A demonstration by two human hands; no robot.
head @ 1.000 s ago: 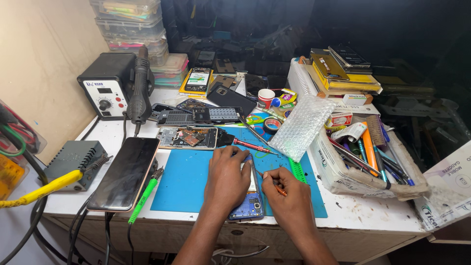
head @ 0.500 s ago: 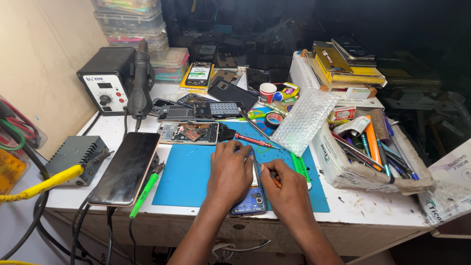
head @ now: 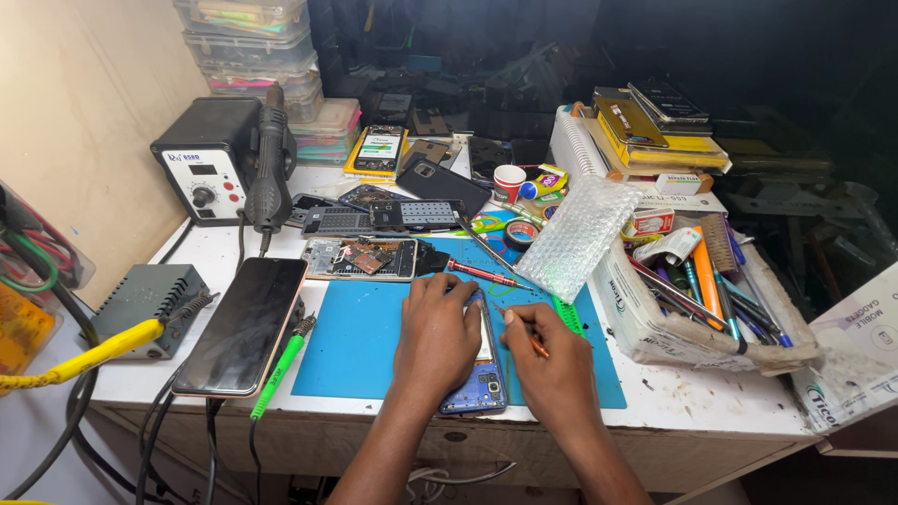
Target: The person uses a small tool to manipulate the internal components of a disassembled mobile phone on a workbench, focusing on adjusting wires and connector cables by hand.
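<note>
Blue phone (head: 475,374) is lying on the blue mat (head: 355,346) near the counter's (head: 711,411) front edge, long axis running away from the person, camera end nearest them. The left hand (head: 438,327) is pressing flat on it; the right hand (head: 552,360) is pinching an orange-handled tool (head: 537,345). Steady downward pressure and a shallow tool angle should be serving best

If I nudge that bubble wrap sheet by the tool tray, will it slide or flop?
The bubble wrap looks thin and light, so it would likely skid or lift easily. It drapes over the tray edge, so it is probably floppy and would sag if picked up by one corner.
</note>
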